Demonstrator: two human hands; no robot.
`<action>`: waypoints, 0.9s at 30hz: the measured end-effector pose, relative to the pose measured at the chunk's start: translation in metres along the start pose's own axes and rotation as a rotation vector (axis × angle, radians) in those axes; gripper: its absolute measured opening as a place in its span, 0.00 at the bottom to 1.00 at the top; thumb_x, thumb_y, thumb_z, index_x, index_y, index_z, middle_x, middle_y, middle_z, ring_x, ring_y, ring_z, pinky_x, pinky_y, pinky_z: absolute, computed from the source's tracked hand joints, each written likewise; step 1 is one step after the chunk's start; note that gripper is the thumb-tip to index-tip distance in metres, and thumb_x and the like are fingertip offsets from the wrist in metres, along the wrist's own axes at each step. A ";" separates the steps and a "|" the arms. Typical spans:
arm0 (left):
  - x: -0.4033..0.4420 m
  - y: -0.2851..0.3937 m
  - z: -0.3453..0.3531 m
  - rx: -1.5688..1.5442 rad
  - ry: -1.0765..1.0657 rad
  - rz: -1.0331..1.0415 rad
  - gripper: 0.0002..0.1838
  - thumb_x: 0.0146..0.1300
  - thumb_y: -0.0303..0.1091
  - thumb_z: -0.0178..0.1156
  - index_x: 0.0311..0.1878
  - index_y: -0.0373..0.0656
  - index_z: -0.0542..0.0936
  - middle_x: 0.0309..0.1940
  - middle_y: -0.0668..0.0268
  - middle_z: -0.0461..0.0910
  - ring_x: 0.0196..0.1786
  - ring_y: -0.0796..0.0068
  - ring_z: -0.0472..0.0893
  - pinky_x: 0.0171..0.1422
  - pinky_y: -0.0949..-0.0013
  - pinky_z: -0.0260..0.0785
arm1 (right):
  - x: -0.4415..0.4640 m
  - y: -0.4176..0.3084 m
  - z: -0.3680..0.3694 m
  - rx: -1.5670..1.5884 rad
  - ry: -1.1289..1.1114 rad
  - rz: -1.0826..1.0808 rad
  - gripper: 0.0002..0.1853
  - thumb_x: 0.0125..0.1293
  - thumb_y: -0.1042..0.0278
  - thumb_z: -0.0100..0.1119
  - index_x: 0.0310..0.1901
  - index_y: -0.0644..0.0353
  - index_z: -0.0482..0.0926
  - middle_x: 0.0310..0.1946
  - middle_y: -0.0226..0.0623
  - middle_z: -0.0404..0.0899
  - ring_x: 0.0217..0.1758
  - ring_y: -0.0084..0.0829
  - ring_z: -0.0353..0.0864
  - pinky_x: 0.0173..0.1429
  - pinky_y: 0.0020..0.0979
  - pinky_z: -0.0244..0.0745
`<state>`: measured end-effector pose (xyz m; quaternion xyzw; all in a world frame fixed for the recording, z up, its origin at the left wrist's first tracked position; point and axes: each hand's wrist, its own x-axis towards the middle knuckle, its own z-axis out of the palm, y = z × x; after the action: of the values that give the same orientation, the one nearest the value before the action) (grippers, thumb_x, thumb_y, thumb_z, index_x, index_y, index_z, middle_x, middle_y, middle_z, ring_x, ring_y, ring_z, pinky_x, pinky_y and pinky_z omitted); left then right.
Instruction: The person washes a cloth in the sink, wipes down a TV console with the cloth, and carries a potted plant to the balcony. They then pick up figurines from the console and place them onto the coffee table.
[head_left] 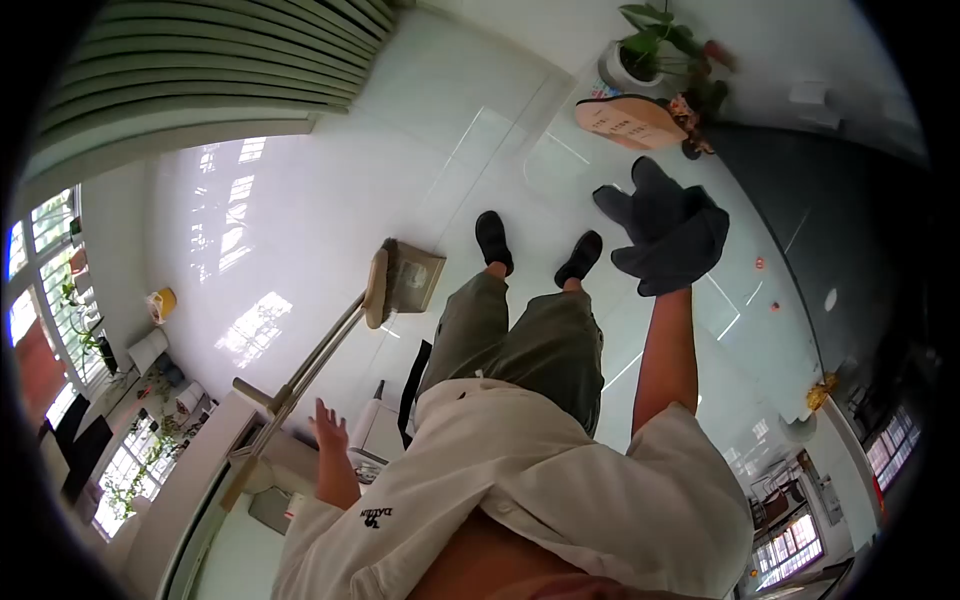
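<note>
A dark grey cloth (pixel 668 228) is bunched at the end of my outstretched right arm, its corners sticking out. It covers my right hand (pixel 676 268), so the fingers do not show. Low on the left, my left hand (pixel 329 428) is raised with its fingers apart and nothing in it. The long handles of a broom (pixel 376 288) and a dustpan (pixel 415 277) pass close to that hand.
A potted plant (pixel 632 66) and a tan oval board (pixel 630 122) stand beyond the cloth. Along the right runs a large black surface (pixel 830 220). A green pleated curtain (pixel 220 60) hangs at upper left. A yellow container (pixel 161 304) sits near the left wall.
</note>
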<state>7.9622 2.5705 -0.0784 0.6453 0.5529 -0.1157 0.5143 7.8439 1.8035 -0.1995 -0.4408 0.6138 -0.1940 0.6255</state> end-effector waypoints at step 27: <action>-0.161 -0.009 0.443 1.110 -1.251 0.551 0.33 0.57 0.26 0.70 0.65 0.39 0.68 0.49 0.60 0.80 0.50 0.70 0.81 0.58 0.66 0.74 | 0.098 0.118 -0.192 -1.293 0.487 -0.228 0.51 0.60 0.21 0.48 0.78 0.41 0.49 0.79 0.55 0.36 0.81 0.59 0.34 0.76 0.65 0.31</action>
<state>8.0822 2.1233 -0.1644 0.7309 -0.1417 -0.5717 0.3447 7.6452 1.7296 -0.3244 -0.7303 0.6786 0.0526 0.0582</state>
